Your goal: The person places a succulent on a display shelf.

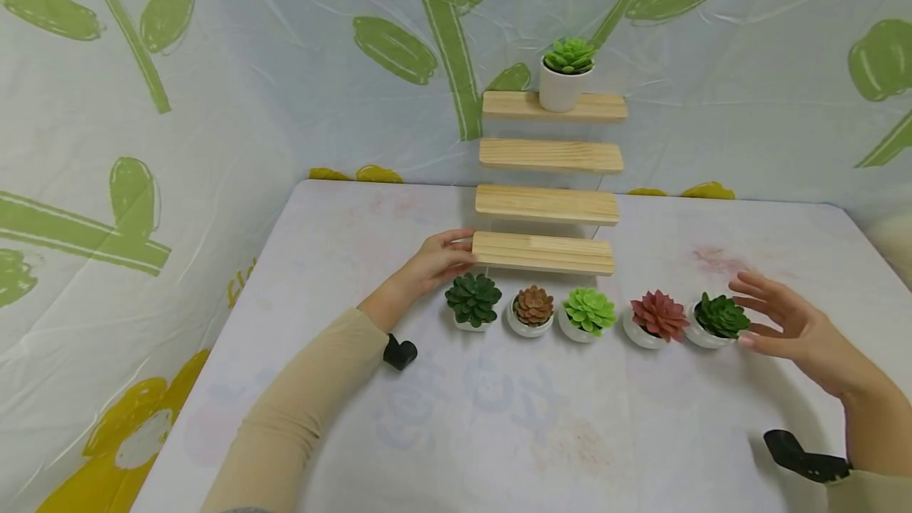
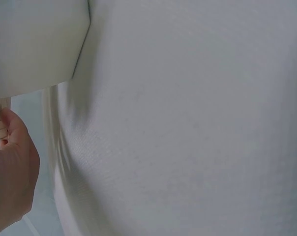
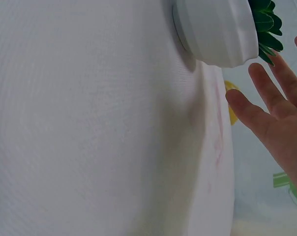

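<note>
Currently, the lowest board [image 1: 543, 252] of a wooden stand [image 1: 549, 155] is pinched at its left end by the left hand [image 1: 433, 261], between thumb and fingers. Toward the right edge of the desk [image 1: 499, 457], the right hand [image 1: 791, 327] is held with fingers spread, just beside a dark green succulent [image 1: 721, 317] ending a row of five pots [image 1: 580, 331]. Near the desk's back edge, the stand is topped by a light green succulent [image 1: 570, 58].

Nothing I can read for sure from here. Faint blue marks [image 1: 466, 402] on bench [image 1: 499, 469], character-like, too washed out. Yellow lettering [image 1: 240, 283] on left cloth [image 1: 228, 133], by bench edge, illegible.
</note>
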`<act>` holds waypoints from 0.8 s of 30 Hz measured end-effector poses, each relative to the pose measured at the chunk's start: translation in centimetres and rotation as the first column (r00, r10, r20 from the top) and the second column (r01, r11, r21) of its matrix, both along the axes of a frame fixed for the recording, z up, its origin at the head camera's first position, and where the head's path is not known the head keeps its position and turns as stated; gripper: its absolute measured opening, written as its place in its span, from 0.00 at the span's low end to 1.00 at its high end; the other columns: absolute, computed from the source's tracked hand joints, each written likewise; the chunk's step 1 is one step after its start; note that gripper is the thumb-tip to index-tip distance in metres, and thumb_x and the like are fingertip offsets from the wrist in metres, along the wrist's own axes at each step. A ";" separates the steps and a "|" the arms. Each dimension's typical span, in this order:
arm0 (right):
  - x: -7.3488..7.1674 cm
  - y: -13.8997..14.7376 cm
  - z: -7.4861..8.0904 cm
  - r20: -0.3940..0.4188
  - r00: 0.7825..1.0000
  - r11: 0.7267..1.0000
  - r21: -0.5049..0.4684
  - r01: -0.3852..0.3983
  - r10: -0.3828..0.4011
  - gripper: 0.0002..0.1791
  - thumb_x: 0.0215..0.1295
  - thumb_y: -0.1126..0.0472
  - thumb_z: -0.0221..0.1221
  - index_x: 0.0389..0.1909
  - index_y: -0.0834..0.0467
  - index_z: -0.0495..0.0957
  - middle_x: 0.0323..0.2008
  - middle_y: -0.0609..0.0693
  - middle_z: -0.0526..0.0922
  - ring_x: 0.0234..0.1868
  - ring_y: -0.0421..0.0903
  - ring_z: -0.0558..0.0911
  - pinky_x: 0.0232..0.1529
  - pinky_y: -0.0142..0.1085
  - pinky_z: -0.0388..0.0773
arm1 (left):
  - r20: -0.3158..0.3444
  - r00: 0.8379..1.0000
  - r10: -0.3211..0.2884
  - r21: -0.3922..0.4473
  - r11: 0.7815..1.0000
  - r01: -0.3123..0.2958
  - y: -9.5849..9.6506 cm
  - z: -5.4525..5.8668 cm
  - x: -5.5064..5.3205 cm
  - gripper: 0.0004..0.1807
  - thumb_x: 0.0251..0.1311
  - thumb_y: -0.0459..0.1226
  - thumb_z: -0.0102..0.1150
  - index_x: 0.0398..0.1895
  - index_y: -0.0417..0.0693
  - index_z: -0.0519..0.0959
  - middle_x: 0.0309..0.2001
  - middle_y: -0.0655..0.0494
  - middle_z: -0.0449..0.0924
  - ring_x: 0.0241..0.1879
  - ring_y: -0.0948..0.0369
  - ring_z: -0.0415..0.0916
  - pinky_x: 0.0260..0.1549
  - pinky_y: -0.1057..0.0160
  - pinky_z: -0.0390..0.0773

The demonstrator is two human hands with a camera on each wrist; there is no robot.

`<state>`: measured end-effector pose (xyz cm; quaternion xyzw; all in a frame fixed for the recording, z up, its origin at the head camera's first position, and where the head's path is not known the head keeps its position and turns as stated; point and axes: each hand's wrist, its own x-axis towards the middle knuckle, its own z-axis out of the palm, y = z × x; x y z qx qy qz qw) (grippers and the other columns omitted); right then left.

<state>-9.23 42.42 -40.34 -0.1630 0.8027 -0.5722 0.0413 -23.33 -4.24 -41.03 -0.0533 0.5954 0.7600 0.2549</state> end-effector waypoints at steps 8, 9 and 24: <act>0.1 0.4 -1.0 0.051 0.999 0.984 0.178 -0.013 0.004 0.48 0.54 0.83 0.55 0.73 0.55 0.47 0.60 0.34 0.60 0.53 0.24 0.64 0.42 0.17 0.66 | 0.000 1.000 0.002 0.002 1.000 -0.002 0.0 0.0 0.0 0.32 0.55 0.18 0.53 0.65 0.41 0.65 0.58 0.39 0.68 0.46 0.55 0.72 0.54 0.57 0.70; 0.1 0.5 -1.2 0.066 0.998 0.985 0.175 -0.012 0.000 0.48 0.54 0.83 0.55 0.73 0.54 0.47 0.60 0.34 0.60 0.53 0.23 0.64 0.43 0.17 0.67 | -0.001 1.000 0.001 0.004 1.000 -0.001 0.0 0.0 0.0 0.32 0.56 0.18 0.53 0.65 0.41 0.65 0.58 0.39 0.68 0.47 0.55 0.72 0.55 0.57 0.70; -0.5 0.0 -2.0 0.113 0.994 0.989 0.145 -0.011 -0.006 0.38 0.54 0.80 0.58 0.64 0.51 0.62 0.51 0.29 0.70 0.50 0.22 0.70 0.43 0.17 0.68 | 0.001 1.000 -0.007 0.007 1.000 0.007 -0.1 -0.1 -0.1 0.32 0.56 0.19 0.53 0.65 0.41 0.65 0.58 0.39 0.68 0.46 0.55 0.72 0.54 0.58 0.70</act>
